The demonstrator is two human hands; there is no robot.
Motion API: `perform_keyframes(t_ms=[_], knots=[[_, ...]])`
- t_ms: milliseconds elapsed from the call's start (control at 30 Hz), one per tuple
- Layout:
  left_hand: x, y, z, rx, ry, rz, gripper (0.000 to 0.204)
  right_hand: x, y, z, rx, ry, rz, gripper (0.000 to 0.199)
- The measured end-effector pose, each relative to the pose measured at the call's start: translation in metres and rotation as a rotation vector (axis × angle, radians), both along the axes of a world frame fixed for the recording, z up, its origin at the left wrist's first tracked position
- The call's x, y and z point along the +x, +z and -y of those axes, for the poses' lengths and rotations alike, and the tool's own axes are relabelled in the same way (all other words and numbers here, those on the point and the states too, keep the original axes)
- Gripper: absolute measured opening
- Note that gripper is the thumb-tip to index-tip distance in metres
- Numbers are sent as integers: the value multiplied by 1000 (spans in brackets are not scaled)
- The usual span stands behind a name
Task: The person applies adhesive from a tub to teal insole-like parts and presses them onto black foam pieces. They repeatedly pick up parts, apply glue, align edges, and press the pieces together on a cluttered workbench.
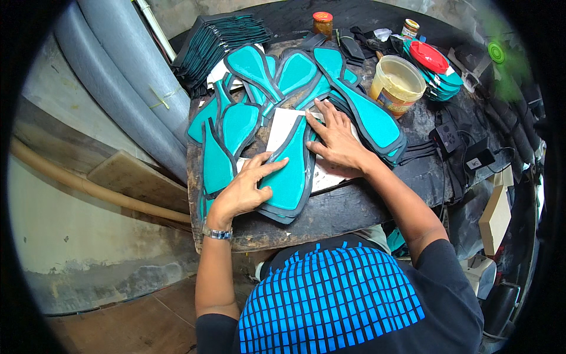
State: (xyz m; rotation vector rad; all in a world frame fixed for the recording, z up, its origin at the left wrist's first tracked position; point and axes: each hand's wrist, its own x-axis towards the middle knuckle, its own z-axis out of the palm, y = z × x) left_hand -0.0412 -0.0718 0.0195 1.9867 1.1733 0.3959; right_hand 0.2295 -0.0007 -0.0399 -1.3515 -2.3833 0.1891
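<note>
Both hands lie flat, grip released: left hand (244, 189) and right hand (336, 138) press a teal dark-edged shoe panel (289, 171) on the table (354, 206). It looks light and floppy, best lifted by its edge.

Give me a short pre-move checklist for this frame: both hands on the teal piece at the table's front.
1. Left hand flat on the teal piece, at its lower left edge: ok.
2. Right hand pressing its upper right edge, fingers spread: ok.
3. Piece lies over the white sheet: ok.
4. Open yellow tub stands apart from both hands: ok.
5. Whether the dark border is fully bonded: cannot tell.
6. Neighbouring teal pieces overlap beside the left hand: not ok.
</note>
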Motion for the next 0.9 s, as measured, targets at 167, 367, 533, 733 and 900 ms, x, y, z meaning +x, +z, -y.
perform_keyframes(t_ms=[167,367,533,733,900], knots=[[-6,0,-2,-28,-15,26,71,-9,3,8,99,-90,141,69],[-4,-3,-2,9,-4,37,62,-9,10,30,250,61,44,47],[-3,-6,-1,16,11,24,60,-1,9,7,243,-40,102,45],[-5,-12,-2,-27,44,42,60,3,2,7,101,42,-10,43],[-6,-12,-1,-18,32,73,60,12,8,22,-50,128,-157,49]])
